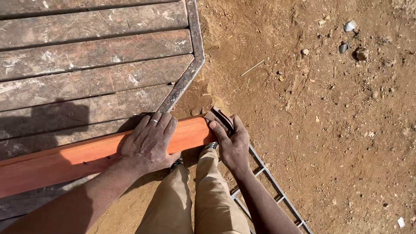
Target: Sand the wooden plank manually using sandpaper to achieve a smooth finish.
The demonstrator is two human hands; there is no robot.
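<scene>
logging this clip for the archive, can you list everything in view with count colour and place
wooden beam: 1, reddish orange, lying across the table's lower edge, running from lower left to centre
slatted table: 1, weathered grey-brown planks in a dark metal rim, upper left
sandpaper piece: 1, brown, folded against the beam's right end
metal grid frame: 1, grey, on the ground at lower right
dirt ground: reddish brown, right half, with scattered stones and small debris
thin stick: 1, pale, on the dirt at top centre
trouser legs: 2, khaki, bottom centre
left hand: 1, ring on a finger, pressed flat on top of the beam
right hand: 1, holding the sandpaper at the beam's end
</scene>
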